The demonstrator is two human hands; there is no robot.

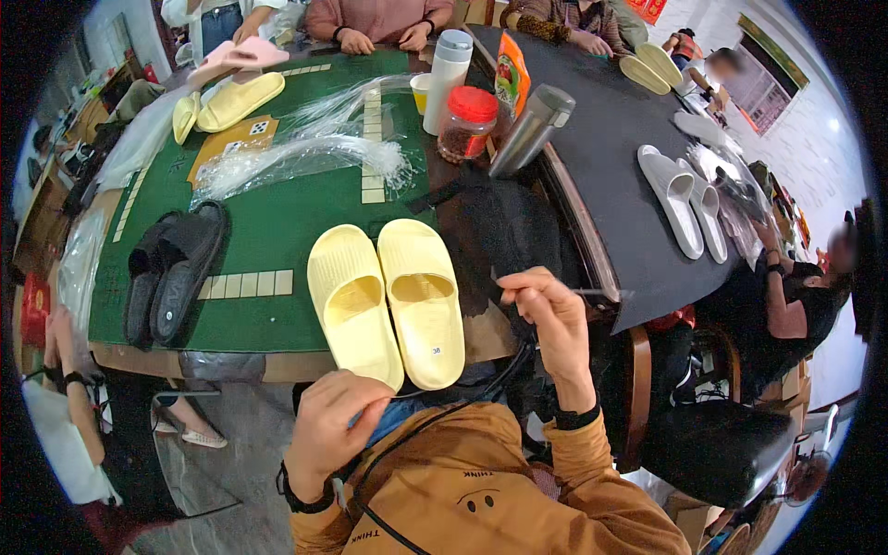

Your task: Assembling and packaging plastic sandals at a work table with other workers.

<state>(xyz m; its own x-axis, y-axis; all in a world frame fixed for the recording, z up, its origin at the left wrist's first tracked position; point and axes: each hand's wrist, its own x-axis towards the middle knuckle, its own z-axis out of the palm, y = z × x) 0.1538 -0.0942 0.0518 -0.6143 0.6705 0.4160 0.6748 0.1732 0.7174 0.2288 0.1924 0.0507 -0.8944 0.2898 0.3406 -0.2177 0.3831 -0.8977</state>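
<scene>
A pair of pale yellow slide sandals lies side by side at the table's front edge, toes pointing away from me: the left slide (pixel 355 301) and the right slide (pixel 425 305). My left hand (pixel 335 421) is closed at the heel of the left slide, its fingers curled against the edge. To the right of the pair, my right hand (pixel 552 324) is raised in a pinch. A thin, blurred strand (pixel 597 292) shows beside its fingers; its kind is hard to make out. Bundles of thin clear plastic strands (pixel 305 165) lie farther back on the green tabletop (pixel 268 328).
Black slides (pixel 176 273) sit at the left, more yellow slides (pixel 242 100) behind them. A white bottle (pixel 448 79), a red-lidded jar (pixel 467 125) and a steel tumbler (pixel 534 132) stand at the back. White slides (pixel 671 199) rest on the black table (pixel 592 157). Other people sit around.
</scene>
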